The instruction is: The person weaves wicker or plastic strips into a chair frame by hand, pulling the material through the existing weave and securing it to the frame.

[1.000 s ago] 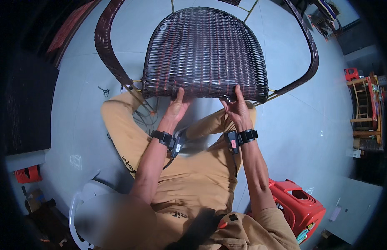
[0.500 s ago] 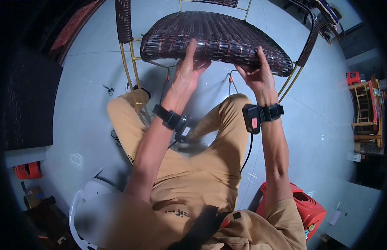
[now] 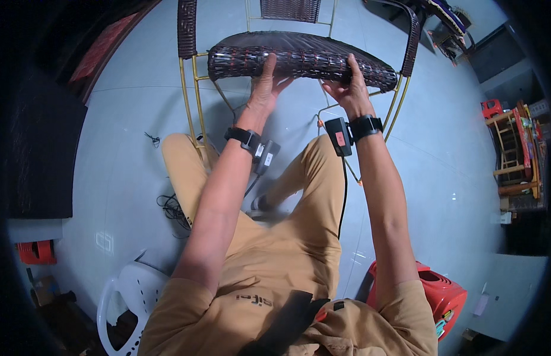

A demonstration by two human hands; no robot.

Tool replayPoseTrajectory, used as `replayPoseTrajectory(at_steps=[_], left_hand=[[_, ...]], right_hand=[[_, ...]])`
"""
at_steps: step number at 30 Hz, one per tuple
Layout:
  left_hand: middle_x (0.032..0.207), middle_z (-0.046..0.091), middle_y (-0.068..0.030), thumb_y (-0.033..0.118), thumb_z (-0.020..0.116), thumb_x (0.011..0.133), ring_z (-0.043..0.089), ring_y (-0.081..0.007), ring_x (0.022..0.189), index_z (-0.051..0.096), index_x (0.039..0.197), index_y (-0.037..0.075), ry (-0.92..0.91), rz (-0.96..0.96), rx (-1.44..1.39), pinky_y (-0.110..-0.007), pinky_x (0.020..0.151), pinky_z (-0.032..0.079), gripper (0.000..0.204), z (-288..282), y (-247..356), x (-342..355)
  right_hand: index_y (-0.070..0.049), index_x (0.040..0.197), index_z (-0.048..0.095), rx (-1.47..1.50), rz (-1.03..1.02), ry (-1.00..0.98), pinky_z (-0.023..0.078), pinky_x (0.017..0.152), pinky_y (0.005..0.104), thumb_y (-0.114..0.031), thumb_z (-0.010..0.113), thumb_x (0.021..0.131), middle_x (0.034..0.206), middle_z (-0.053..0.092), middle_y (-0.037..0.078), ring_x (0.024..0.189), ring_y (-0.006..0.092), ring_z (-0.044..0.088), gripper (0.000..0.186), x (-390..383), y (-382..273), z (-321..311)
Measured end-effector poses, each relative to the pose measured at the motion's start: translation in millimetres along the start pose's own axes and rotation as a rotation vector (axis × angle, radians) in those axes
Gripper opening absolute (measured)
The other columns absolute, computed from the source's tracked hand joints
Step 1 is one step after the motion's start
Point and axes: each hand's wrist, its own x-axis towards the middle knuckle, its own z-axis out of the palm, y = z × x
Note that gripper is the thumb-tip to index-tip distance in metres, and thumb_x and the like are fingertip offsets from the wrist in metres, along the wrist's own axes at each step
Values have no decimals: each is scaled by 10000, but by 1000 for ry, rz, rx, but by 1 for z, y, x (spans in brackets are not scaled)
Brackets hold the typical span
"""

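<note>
A dark brown woven wicker chair (image 3: 305, 59) with a gold-coloured metal frame stands in front of me. My left hand (image 3: 264, 88) holds the front edge of its seat left of the middle, thumb pressed up against the woven face and fingers reaching underneath. Farther right along the same edge, my right hand (image 3: 350, 89) grips in the same way, thumb upward. The seat's rolled front shows reddish strands among the dark weave. Most of the fingertips are hidden below the edge. Each wrist wears a black strap with a small box.
A small dark green object (image 3: 152, 139) and a tangle of black cable (image 3: 174, 212) lie on the tiled floor at left. A white plastic chair (image 3: 133, 291) stands lower left, a red plastic stool (image 3: 447, 293) lower right. Wooden furniture (image 3: 518, 154) stands far right.
The seat now appears flatter, with less of its top showing and more of the backrest in view. Both hands keep their hold; the right one appears farther left and higher.
</note>
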Motion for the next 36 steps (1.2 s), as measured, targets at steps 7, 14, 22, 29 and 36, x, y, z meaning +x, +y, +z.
replayPoseTrajectory(at_steps=[7,14,22,29,36], left_hand=[[1052,577,-111,141,653,785,564,-244,993,545,1036,28,-147,-71,-99,-372,901,479,296,-22,-1,0],[1152,531,-136,45,522,688,468,-337,1078,540,1093,33,-335,-273,-571,-528,1007,294,406,-48,-12,10],[1147,526,-181,74,557,781,457,-312,1111,502,1134,-3,-463,-323,-856,-478,965,363,366,-61,-34,33],[1021,589,-169,74,479,854,569,-270,944,538,1050,-22,-254,-327,-1027,-400,835,489,225,-39,-36,32],[563,289,42,25,467,821,261,-58,439,420,642,107,264,-478,-994,-187,350,193,203,-77,-22,40]], right_hand=[[-81,1044,523,-27,31,-28,517,504,299,-503,585,778,870,634,97,722,244,644,502,-7,-5,1],[-40,1031,522,-57,-54,25,542,552,309,-510,636,732,870,633,125,748,254,650,568,-10,1,1],[-48,1085,505,-96,-93,51,512,688,365,-512,625,734,927,619,112,777,267,643,594,-7,9,0],[-42,1129,467,-118,-112,31,485,779,380,-519,649,710,976,591,131,889,270,612,661,-15,6,3],[-28,1157,430,-109,-127,44,479,781,391,-504,654,714,974,605,137,845,282,636,688,-11,5,1]])
